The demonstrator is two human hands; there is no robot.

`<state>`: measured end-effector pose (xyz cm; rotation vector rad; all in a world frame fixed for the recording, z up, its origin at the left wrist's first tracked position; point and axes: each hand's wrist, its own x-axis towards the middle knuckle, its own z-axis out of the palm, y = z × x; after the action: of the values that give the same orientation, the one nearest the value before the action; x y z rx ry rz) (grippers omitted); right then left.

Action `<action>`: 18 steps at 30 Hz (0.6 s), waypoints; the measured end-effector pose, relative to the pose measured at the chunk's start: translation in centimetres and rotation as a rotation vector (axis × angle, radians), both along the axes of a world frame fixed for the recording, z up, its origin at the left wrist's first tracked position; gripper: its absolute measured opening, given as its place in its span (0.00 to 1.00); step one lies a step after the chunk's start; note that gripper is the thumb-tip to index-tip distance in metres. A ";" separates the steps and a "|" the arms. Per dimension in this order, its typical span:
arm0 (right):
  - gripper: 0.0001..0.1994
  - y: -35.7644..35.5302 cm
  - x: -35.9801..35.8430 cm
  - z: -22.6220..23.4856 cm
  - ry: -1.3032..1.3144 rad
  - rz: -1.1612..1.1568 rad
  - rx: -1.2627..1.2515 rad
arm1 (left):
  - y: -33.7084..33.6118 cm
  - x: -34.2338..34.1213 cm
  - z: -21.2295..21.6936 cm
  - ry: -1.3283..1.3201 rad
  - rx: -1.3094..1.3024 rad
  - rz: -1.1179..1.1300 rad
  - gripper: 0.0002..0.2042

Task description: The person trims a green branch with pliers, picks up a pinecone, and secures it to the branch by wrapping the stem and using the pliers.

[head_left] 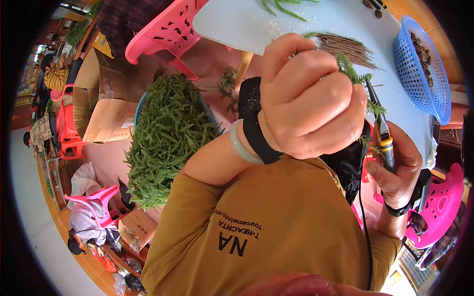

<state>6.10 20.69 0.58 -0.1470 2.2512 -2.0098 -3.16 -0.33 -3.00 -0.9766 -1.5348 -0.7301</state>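
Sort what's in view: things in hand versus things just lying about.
In hand:
left hand gripping a green feathery sprig
right hand holding yellow-handled snips

Lying about:
blue plastic mesh basket
tub of green sprigs
pink plastic chair
brown cardboard box

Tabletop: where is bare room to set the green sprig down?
Bare patch of the pale table left of the brown stem bundle, below the loose green sprigs. Another strip between that bundle and the blue basket. Crowded near the left hand and right hand.
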 end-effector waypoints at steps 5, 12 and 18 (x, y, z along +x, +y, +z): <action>0.28 0.3 -0.1 -0.1 0.009 -0.035 0.022 | 1.0 -0.9 -0.4 0.079 0.140 0.024 0.08; 0.27 1.6 -0.8 -0.2 0.187 0.040 0.202 | -0.4 1.0 1.0 -1.213 0.674 -1.038 0.09; 0.26 1.5 -1.3 -0.2 0.351 0.076 0.385 | -0.3 -0.3 1.6 -1.540 0.511 -1.167 0.12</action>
<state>4.80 22.18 0.38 -0.5739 2.7449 -1.5723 -3.42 -0.59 -1.38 -0.7956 -1.5817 -3.0305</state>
